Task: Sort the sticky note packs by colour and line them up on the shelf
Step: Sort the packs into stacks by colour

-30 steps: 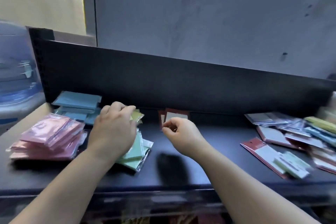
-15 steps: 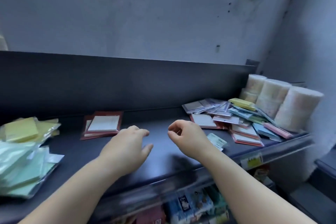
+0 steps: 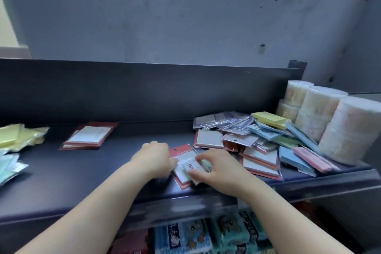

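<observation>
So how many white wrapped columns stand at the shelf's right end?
3: back column, middle column, front column, in a row. Others may be hidden behind them.

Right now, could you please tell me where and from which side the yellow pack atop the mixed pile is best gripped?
Probably pinch the yellow pack across its long edges from above: it lies uppermost on the mixed pile, both edges bare, while wrapped rolls crowd its right end.
</observation>
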Action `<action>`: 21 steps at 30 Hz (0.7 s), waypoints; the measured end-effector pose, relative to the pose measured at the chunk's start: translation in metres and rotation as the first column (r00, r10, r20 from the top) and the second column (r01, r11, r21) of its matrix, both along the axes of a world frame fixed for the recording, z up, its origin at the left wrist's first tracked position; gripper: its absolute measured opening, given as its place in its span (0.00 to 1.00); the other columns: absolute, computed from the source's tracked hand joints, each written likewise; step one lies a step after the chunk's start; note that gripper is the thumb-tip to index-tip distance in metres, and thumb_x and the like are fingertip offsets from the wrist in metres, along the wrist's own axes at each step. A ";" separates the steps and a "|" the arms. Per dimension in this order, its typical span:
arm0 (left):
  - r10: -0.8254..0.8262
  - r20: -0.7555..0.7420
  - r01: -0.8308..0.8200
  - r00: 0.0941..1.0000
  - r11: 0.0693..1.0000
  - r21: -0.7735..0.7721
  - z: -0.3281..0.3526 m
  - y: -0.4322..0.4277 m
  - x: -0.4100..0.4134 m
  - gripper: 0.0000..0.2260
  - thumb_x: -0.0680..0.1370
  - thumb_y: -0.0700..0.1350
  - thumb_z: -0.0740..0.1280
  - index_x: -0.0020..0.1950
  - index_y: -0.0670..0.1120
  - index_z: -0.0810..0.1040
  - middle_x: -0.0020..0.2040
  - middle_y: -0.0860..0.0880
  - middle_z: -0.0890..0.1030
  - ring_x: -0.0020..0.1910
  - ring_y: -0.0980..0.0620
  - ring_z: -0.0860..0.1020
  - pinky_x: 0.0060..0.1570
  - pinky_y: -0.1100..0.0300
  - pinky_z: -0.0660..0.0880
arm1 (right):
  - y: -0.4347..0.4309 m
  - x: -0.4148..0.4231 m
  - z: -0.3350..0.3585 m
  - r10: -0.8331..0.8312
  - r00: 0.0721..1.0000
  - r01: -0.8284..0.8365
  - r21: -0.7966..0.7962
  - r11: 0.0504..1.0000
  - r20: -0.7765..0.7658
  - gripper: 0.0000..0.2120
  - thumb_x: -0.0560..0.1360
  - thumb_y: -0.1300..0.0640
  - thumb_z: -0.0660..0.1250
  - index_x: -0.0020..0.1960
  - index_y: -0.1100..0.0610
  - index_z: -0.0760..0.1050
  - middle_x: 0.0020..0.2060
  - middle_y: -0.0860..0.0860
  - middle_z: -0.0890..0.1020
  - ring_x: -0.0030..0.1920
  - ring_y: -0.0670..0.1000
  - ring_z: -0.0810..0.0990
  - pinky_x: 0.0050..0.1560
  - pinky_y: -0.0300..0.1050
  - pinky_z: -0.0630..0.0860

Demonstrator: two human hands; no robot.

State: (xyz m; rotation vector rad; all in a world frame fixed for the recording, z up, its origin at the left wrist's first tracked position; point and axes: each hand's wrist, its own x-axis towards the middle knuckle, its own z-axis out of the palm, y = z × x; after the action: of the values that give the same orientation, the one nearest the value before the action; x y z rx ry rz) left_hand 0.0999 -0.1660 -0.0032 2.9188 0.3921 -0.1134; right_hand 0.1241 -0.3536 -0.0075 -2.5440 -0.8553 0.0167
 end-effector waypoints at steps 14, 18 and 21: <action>0.392 0.146 -0.250 0.908 0.787 -0.564 -0.004 -0.006 0.008 0.07 0.71 0.44 0.69 0.38 0.42 0.84 0.32 0.48 0.78 0.31 0.51 0.71 0.33 0.63 0.68 | -0.009 0.008 -0.017 0.147 0.989 -0.147 0.008 0.989 -0.016 0.23 0.67 0.39 0.57 0.59 0.48 0.69 0.52 0.44 0.72 0.55 0.48 0.69 0.52 0.47 0.71; 0.440 0.134 -0.178 0.888 0.598 -0.782 -0.002 -0.009 -0.001 0.04 0.73 0.36 0.66 0.43 0.43 0.80 0.37 0.46 0.80 0.33 0.52 0.76 0.34 0.63 0.72 | -0.006 0.012 -0.016 0.159 0.986 -0.157 0.043 0.987 -0.041 0.21 0.68 0.41 0.59 0.59 0.46 0.69 0.51 0.43 0.72 0.53 0.46 0.70 0.53 0.46 0.72; 0.424 0.045 -0.117 0.905 0.350 -0.929 -0.002 -0.010 -0.012 0.11 0.73 0.31 0.62 0.51 0.43 0.75 0.43 0.45 0.80 0.36 0.52 0.78 0.34 0.61 0.77 | -0.002 0.016 -0.013 0.163 0.983 -0.152 0.134 0.979 -0.080 0.21 0.69 0.45 0.64 0.61 0.45 0.71 0.54 0.41 0.74 0.55 0.45 0.71 0.57 0.44 0.71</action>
State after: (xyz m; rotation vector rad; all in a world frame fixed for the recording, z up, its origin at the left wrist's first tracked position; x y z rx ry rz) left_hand 0.0882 -0.1757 -0.0051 1.6605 0.5414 0.1175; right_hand 0.1396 -0.3558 -0.0205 -2.3330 -0.9874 0.1222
